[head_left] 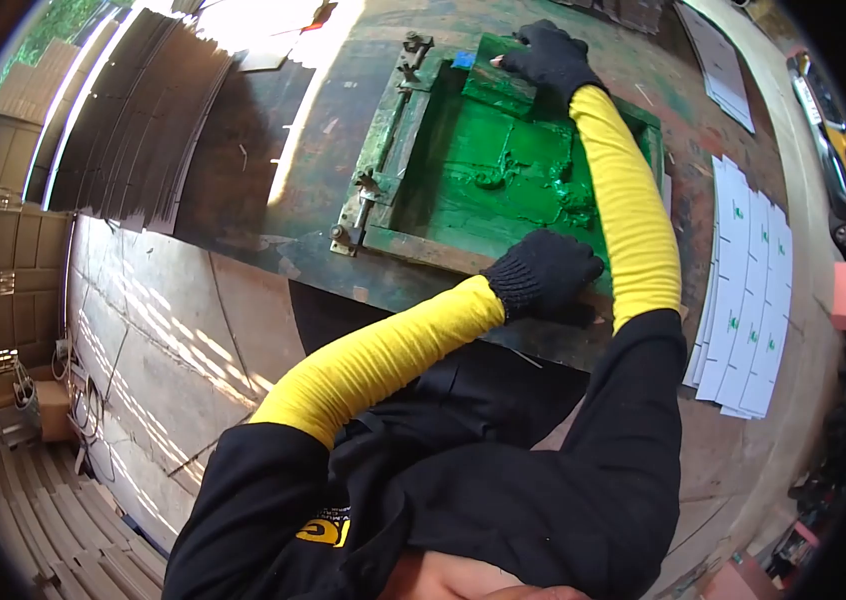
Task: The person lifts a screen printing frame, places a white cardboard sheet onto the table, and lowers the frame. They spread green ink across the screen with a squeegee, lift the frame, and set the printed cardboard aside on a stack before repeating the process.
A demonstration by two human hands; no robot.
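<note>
A wooden-framed printing screen (423, 247) lies on the worktable, its mesh coated with wet green ink (513, 175) that is thickest toward the right. My right hand (553, 60), in a black glove, grips a green-smeared squeegee (499, 85) at the far side of the screen. At the near side, my left hand (548, 275), also gloved in black, is closed over the frame's near bar; its fingertips are partly hidden. Metal hinge clamps (368, 185) hold the left side of the frame.
Stacked brown cardboard sheets (138, 115) stand at the table's left end. White printed sheets (743, 290) with green marks overlap at the right, and more pale sheets (718, 65) lie at the far right. The worktable (318, 130) is stained.
</note>
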